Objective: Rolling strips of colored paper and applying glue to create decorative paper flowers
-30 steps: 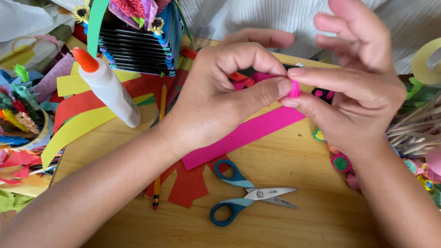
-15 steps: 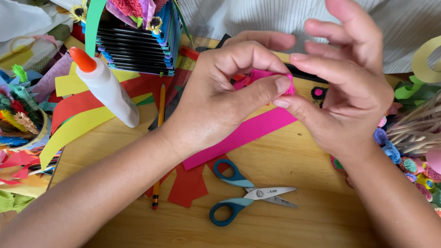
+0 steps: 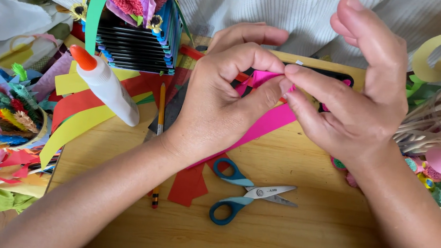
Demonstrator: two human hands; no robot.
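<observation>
i see my left hand (image 3: 217,102) and right hand (image 3: 357,105) both pinching the pink paper strip (image 3: 269,120) above the scissors (image 3: 246,194).

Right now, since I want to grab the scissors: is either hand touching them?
Apart. The head view shows the blue-handled scissors lying alone on the wooden table, clear wood between them and the left hand and right hand.

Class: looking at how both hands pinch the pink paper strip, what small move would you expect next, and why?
Probably another small roll inward: the left hand and right hand pinch the curled end of the pink paper strip, while its long tail lies flat on the wooden board.
</observation>
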